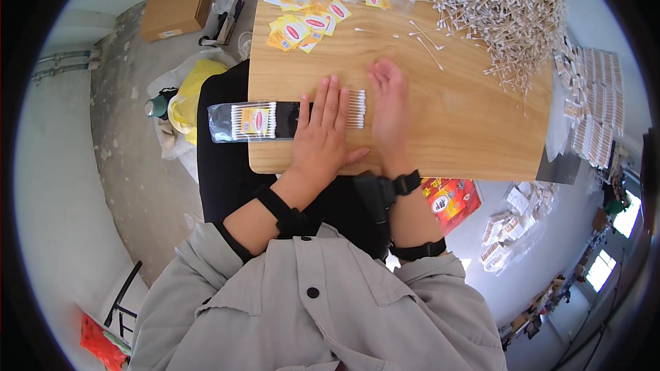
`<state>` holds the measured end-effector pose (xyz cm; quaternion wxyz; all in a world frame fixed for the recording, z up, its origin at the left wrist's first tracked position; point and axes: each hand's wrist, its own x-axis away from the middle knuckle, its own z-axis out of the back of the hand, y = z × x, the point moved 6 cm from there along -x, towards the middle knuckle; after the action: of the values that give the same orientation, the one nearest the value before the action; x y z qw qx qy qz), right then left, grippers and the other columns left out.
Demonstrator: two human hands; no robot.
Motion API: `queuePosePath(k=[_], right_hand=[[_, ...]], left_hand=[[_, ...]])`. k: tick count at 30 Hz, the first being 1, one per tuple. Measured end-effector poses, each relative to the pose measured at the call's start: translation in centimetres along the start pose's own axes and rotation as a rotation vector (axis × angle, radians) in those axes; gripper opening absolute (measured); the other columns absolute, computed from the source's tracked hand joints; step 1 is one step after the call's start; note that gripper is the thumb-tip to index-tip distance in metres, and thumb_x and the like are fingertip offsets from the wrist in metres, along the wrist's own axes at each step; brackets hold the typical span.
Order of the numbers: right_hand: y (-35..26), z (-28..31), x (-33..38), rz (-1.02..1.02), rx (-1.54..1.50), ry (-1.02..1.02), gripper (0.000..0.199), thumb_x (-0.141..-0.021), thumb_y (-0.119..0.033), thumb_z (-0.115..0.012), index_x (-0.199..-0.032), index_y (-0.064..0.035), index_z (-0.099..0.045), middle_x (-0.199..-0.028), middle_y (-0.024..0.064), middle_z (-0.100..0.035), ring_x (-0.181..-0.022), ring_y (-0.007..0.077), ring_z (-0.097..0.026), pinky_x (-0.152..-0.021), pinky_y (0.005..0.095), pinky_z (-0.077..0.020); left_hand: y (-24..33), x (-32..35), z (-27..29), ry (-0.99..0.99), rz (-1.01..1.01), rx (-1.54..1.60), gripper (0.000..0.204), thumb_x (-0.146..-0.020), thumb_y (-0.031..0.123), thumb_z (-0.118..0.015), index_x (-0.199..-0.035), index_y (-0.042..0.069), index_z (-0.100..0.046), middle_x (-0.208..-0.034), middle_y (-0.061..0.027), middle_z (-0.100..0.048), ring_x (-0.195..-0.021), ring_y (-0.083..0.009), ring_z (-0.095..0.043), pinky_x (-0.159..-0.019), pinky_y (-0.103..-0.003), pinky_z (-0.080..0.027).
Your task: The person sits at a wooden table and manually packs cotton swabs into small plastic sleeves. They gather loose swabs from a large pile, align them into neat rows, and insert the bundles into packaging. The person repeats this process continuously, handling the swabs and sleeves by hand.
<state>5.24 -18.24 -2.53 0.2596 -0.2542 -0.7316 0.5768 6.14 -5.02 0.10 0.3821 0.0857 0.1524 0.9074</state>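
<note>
Neatly, clear bag (219, 124) holds cotton swabs (272, 121)

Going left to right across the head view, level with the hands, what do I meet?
Teal bottle → yellow bag → labelled swab bundle → left hand, laid flat → right hand, blurred → stacked small packs at far right.

- Cotton swabs (357, 108) — white tips, pale sticks
- Paper labels (294, 30) — yellow and white, red ovals
- Counter (457, 120), light-brown wood grain
- Buttoned shirt (275, 326), plain grey
</note>
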Motion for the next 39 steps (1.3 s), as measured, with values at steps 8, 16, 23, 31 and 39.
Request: queuePosePath(k=[8,16,23,31,39], right_hand=[[-0.3,-4.2,4.4,0.098,0.076,-0.120,0.049,-0.107,-0.033,-0.032,-0.135,0.0055,-0.041,-0.135,0.0183,-0.045,-0.129,0.0275,-0.045,-0.113,0.0397,-0.0331],[0.1,-6.4,5.7,0.104,0.035,-0.124,0.038,-0.105,-0.022,-0.038,-0.131,0.0037,-0.048,-0.129,0.0152,-0.047,-0.121,0.0263,-0.049,-0.107,0.0381,-0.0376],[-1.1,-4.3,5.4,0.225,0.466,0.039,0.034,-0.098,-0.009,-0.046,-0.129,0.0027,-0.049,-0.122,0.0190,-0.049,-0.113,0.0301,-0.049,-0.100,0.0405,-0.0391],[-2.0,-6.7,4.8,0.549,1.034,-0.021,0.047,-0.084,-0.001,-0.056,-0.131,0.0022,-0.049,-0.124,0.0217,-0.045,-0.120,0.0399,-0.043,-0.103,0.0505,-0.0349],[-1.3,-8.6,4.7,0.615,1.193,-0.100,0.050,-0.080,0.002,-0.056,-0.129,0.0019,-0.049,-0.122,0.0175,-0.046,-0.125,0.0377,-0.042,-0.109,0.0521,-0.0324]], left_hand=[[-1.8,1.5,0.9,0.037,-0.030,-0.032,0.081,-0.085,0.035,-0.061,-0.148,-0.005,-0.031,-0.159,-0.0224,-0.024,-0.150,-0.0338,-0.020,-0.119,-0.051,-0.015],[-3.5,3.3,1.5,0.053,0.010,-0.108,0.080,-0.085,0.032,-0.060,-0.149,-0.005,-0.030,-0.158,-0.0205,-0.026,-0.150,-0.0319,-0.021,-0.120,-0.051,-0.013],[-4.3,4.1,1.5,0.022,0.052,-0.127,0.116,-0.069,0.064,-0.070,-0.152,-0.003,-0.025,-0.161,-0.0177,-0.022,-0.151,-0.0284,-0.018,-0.120,-0.050,-0.010],[-4.6,4.1,1.2,0.048,0.070,-0.112,0.115,-0.067,0.062,-0.072,-0.152,-0.002,-0.026,-0.161,-0.0171,-0.023,-0.151,-0.0281,-0.018,-0.120,-0.051,-0.010],[-5.9,5.1,3.0,0.024,0.043,-0.061,0.089,-0.081,0.040,-0.070,-0.150,0.000,-0.031,-0.160,-0.0146,-0.025,-0.150,-0.0282,-0.019,-0.119,-0.053,-0.013]])
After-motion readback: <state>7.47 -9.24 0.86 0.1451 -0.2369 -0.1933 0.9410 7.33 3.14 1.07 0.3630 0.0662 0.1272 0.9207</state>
